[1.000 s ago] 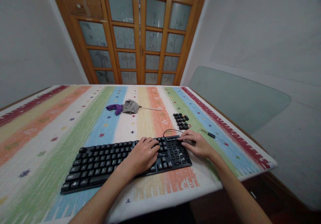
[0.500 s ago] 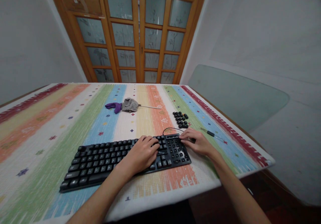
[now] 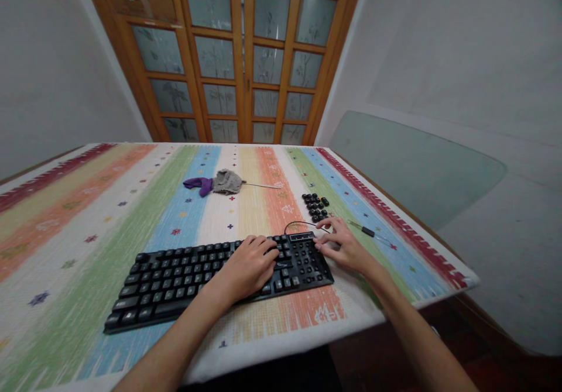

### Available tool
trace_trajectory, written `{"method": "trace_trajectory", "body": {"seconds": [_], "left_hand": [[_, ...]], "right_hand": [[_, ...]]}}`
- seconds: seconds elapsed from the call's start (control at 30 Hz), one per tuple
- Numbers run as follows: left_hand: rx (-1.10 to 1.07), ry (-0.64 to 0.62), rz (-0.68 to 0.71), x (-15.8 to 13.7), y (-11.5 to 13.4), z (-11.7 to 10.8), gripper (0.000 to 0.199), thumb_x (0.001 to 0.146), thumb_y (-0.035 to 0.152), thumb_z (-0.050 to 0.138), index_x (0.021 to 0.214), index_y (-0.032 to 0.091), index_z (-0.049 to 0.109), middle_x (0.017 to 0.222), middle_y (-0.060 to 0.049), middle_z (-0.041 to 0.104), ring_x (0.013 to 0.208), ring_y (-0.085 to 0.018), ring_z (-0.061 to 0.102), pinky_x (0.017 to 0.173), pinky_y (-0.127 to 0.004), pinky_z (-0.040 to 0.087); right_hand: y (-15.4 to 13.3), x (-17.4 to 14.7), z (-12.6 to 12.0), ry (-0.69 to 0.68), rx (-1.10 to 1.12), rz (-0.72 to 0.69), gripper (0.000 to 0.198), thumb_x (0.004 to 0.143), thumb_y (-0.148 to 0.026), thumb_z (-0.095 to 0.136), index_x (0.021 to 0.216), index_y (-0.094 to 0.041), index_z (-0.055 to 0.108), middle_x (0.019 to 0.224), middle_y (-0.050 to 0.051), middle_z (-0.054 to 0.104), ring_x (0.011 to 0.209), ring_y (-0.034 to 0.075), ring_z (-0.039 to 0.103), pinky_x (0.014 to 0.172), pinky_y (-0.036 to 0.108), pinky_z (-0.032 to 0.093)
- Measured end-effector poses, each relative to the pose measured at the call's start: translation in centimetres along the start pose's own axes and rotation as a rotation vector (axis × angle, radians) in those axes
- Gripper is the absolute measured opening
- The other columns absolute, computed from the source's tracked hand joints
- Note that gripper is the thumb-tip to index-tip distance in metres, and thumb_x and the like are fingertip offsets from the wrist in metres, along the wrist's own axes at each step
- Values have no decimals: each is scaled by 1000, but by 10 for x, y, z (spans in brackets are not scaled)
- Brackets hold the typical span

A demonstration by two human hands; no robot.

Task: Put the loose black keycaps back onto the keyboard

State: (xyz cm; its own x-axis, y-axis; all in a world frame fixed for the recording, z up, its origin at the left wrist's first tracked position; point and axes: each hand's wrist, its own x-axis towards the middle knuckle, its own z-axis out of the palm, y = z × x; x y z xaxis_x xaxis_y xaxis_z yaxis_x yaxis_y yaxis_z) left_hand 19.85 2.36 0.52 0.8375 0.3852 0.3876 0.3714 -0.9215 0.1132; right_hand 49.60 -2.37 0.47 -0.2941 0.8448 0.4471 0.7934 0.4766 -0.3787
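Note:
A black keyboard (image 3: 175,281) lies at a slant on the table, and its number pad at the right end shows bare key posts where caps are off. My left hand (image 3: 248,266) rests on the keyboard just left of the number pad, fingers loosely bent and touching the keys. At the pad's upper right corner is my right hand (image 3: 345,247), its index finger raised apart from the thumb and the other fingers. Whether a small part sits under its fingertips is hidden. Several loose black keycaps (image 3: 315,206) stand in rows just beyond that hand.
Right of the keycaps lies a thin tool with a black grip (image 3: 367,231) and wire-like ends. Farther back are a grey cloth (image 3: 227,182), a purple cloth (image 3: 199,185) and a thin rod (image 3: 263,185). A cable (image 3: 295,223) curves behind the keyboard. The striped tablecloth (image 3: 109,251) covers the table.
My right hand's index finger has lifted up and away from the other fingertips, so the hand is more spread. The left hand stays in place on the keyboard.

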Motion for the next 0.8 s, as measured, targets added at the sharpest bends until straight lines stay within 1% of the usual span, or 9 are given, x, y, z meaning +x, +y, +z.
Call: {"method": "trace_trajectory", "body": {"seconds": [0.07, 0.17, 0.37, 0.43, 0.53, 0.57, 0.63, 0.73, 0.8], "left_hand": [[-3, 2, 0, 0, 0, 0, 19, 95, 16, 49, 110, 17, 62, 114, -9, 66, 106, -24, 59, 92, -42, 48], [-8, 1, -2, 1, 0, 0, 19, 95, 15, 49, 109, 17, 62, 114, -10, 66, 106, -24, 59, 92, -42, 48], [-11, -5, 1, 0, -1, 0, 19, 95, 15, 51, 110, 16, 62, 115, -10, 66, 107, -25, 59, 92, -43, 48], [-11, -1, 4, -1, -2, 1, 19, 94, 15, 52, 110, 16, 61, 115, -10, 66, 107, -25, 59, 92, -43, 48], [-12, 14, 8, -1, -3, 3, 18, 94, 16, 52, 110, 16, 61, 115, -10, 66, 106, -25, 58, 92, -43, 48], [-13, 19, 11, -1, -3, 3, 18, 95, 16, 51, 110, 16, 61, 115, -10, 66, 106, -24, 59, 92, -42, 48], [-16, 26, 15, -1, -3, 3, 18, 95, 16, 50, 109, 16, 61, 113, -10, 66, 105, -24, 59, 91, -42, 48], [-15, 32, 15, -1, -2, 3, 18, 95, 16, 50, 109, 17, 61, 112, -9, 66, 104, -24, 59, 90, -42, 48], [-15, 29, 11, -1, -2, 2, 18, 95, 16, 51, 109, 16, 61, 111, -9, 66, 104, -24, 59, 90, -41, 48]], "right_hand": [[1, 0, 2, 6, -14, 10, 27, 93, -33, 60, 71, -23, 71, 111, 8, 60, 108, 26, 54, 110, 57, 33], [3, -2, 4, -24, -24, 12, 30, 94, -35, 59, 70, -24, 71, 109, 7, 61, 109, 26, 53, 109, 56, 34], [3, -3, 1, -24, -23, 23, 27, 93, -35, 61, 72, -26, 75, 109, 7, 63, 108, 26, 55, 107, 56, 37], [7, 0, -3, -40, 2, 12, 22, 92, -36, 63, 78, -28, 77, 112, 6, 65, 109, 26, 56, 107, 54, 38], [27, 11, -13, 3, 39, 36, 19, 93, -36, 60, 95, -28, 77, 113, 7, 69, 108, 25, 60, 102, 48, 44], [37, 16, -16, 42, 35, 64, 20, 93, -35, 59, 100, -26, 76, 112, 7, 70, 107, 25, 62, 101, 47, 45], [60, 28, -23, 105, -13, 145, 22, 93, -33, 58, 103, -24, 74, 114, 7, 71, 107, 25, 63, 99, 46, 47], [94, 45, -28, 48, -134, 256, 26, 88, -28, 59, 110, -22, 71, 120, 9, 70, 107, 27, 64, 89, 43, 53], [112, 55, -29, 19, -163, 285, 32, 84, -24, 61, 115, -21, 70, 118, 10, 71, 101, 27, 65, 84, 41, 54]]}}
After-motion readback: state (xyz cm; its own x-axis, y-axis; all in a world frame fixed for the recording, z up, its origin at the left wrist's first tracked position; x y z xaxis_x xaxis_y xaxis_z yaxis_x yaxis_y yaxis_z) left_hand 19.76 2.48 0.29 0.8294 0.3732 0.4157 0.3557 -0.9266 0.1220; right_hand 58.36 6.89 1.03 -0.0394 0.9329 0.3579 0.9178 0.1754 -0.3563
